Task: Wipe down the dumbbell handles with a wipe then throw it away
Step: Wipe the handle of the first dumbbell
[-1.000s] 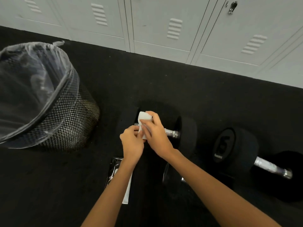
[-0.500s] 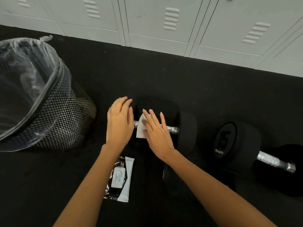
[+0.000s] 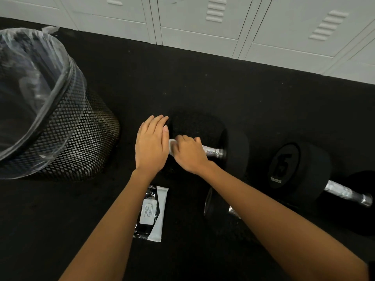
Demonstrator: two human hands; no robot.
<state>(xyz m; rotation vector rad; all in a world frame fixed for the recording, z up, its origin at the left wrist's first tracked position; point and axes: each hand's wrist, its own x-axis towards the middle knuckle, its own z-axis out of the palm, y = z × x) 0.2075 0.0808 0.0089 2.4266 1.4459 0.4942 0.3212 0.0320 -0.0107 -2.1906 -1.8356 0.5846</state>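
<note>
A black dumbbell [image 3: 235, 153] lies on the floor in the middle, its chrome handle [image 3: 213, 152] partly showing. My right hand [image 3: 189, 154] is closed around that handle with a white wipe [image 3: 172, 144] under its fingers; only a small edge of the wipe shows. My left hand [image 3: 152, 144] lies flat, fingers together, on the dumbbell's left head, which it mostly hides. A second dumbbell [image 3: 300, 169] marked 15 lies to the right with its handle [image 3: 345, 192] bare. A third dumbbell [image 3: 213, 205] lies partly under my right forearm.
A black mesh bin [image 3: 81, 138] with a clear plastic liner stands at the left. A pack of wipes [image 3: 151, 212] lies on the black rubber floor [image 3: 182, 82] between my forearms. White lockers [image 3: 203, 23] run along the back.
My right hand went from flat fingers over the wipe to curled around the handle, covering most of the wipe. My left hand stayed flat on the dumbbell's left head.
</note>
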